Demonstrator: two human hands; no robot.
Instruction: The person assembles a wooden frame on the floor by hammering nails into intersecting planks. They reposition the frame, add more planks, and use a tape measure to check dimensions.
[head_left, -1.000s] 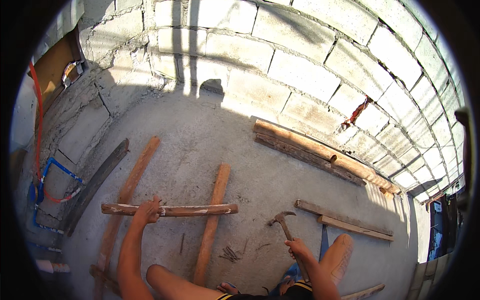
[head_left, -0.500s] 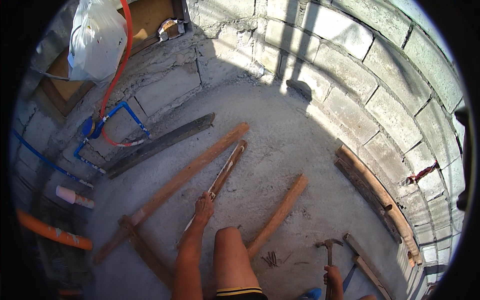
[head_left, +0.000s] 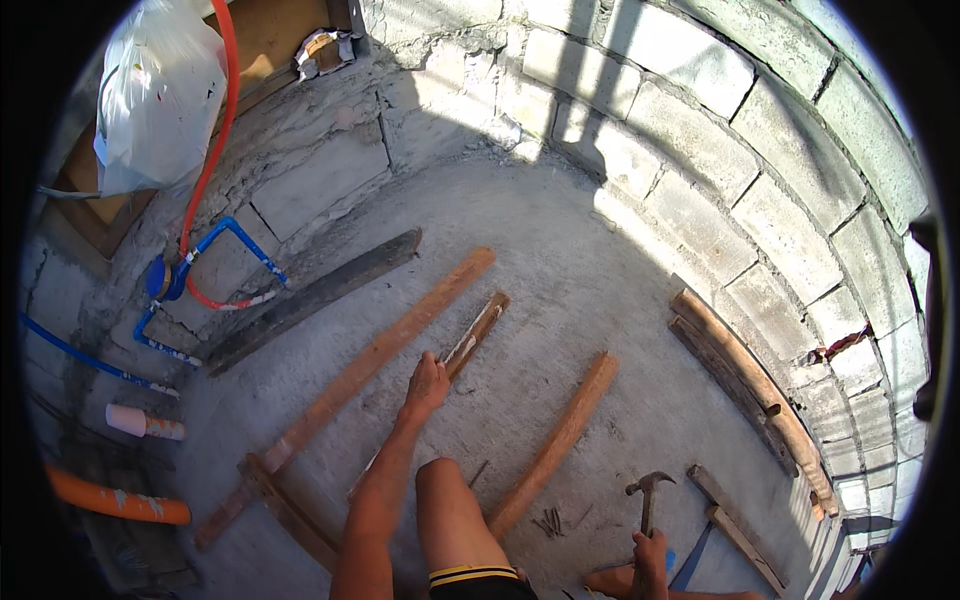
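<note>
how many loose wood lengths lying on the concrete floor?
About 9: dark plank far left; long beam; crosspiece nailed at its near end; slat under left hand; short beam; two along wall; two bottom right. More possibly hidden.

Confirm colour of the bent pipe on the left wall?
Blue pipe, with an orange-red hose running beside it; head view, upper left.

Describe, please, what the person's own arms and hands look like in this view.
Both forearms are bare: no sleeves and no gloves on the left hand or the right hand, and no watch or bands show. The only clothing visible nearby is dark shorts with a yellow-striped hem.
</note>
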